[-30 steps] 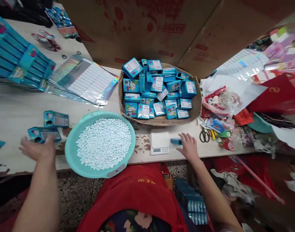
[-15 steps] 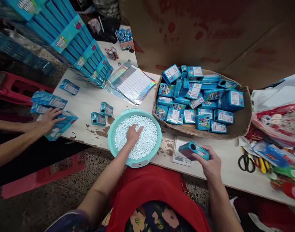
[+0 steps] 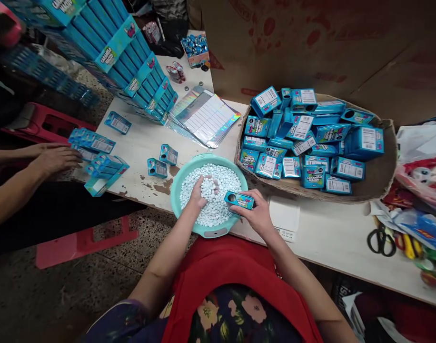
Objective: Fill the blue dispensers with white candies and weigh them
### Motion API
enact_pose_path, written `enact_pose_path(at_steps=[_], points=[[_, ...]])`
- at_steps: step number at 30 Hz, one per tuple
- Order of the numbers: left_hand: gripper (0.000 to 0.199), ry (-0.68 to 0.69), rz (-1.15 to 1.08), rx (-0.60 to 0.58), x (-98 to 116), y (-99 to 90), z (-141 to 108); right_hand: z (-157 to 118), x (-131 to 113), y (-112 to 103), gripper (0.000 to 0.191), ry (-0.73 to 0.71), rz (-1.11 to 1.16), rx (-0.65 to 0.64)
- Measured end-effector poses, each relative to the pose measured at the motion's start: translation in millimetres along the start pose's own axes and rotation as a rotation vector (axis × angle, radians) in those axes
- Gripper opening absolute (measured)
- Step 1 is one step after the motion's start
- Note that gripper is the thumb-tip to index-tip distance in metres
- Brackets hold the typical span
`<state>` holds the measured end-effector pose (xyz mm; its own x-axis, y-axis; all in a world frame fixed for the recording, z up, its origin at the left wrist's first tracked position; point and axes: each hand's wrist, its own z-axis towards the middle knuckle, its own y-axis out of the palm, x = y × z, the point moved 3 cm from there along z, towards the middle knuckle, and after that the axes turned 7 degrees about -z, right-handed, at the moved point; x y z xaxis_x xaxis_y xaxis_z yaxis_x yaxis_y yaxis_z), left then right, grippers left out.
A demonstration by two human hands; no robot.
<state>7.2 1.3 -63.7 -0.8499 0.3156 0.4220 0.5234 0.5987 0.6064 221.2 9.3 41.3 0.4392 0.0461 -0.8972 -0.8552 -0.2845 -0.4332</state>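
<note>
My left hand [image 3: 197, 194] is cupped palm up in the mint-green basin [image 3: 174, 190], with a heap of small white candies [image 3: 211, 186] in it. More of the same candies spread around it and fill the basin. In my right hand [image 3: 258, 212] is a small blue candy box [image 3: 243, 201], held over the basin's right side. A dark round hole shows at one end of this box, near my left hand. A white kitchen scale [image 3: 285, 214] lies just right of my right hand, with no box on it.
A cardboard tray [image 3: 389, 162] of blue boxes stands behind the scale. Left of the basin are two blue boxes [image 3: 163, 162] and shiny sheets [image 3: 207, 119]. A tall stack of blue packs [image 3: 128, 62] rises behind. A co-worker's hands [image 3: 55, 159] are at the left; scissors [image 3: 381, 242] lie right.
My right hand has brought the blue box leftward from above the scale to the basin. My left hand has turned from reaching into the candies to cupping a heap. The co-worker's hands have drawn back.
</note>
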Motion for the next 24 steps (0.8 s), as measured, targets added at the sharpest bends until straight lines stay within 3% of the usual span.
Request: enact_pose_path(at_steps=[6, 11, 14, 24], points=[[0.019, 0.027, -0.159, -0.062, 13.1, 40.7, -34.9, -0.8, -8.6, 15.3, 0.035, -0.139, -0.174, -0.007], [0.024, 0.335, -0.066, -0.079, 16.5, 71.9, -63.6, 4.4, -15.2, 39.1, 0.029, -0.197, -0.308, -0.079], [0.025, 0.442, -0.027, -0.038, 14.9, 74.9, -64.8, 7.6, -16.4, 46.7, 0.028, -0.195, -0.341, -0.084], [0.022, 0.517, 0.033, -0.035, 22.7, 79.8, -66.9, 15.8, -22.5, 47.6, 0.031, -0.234, -0.345, -0.094]])
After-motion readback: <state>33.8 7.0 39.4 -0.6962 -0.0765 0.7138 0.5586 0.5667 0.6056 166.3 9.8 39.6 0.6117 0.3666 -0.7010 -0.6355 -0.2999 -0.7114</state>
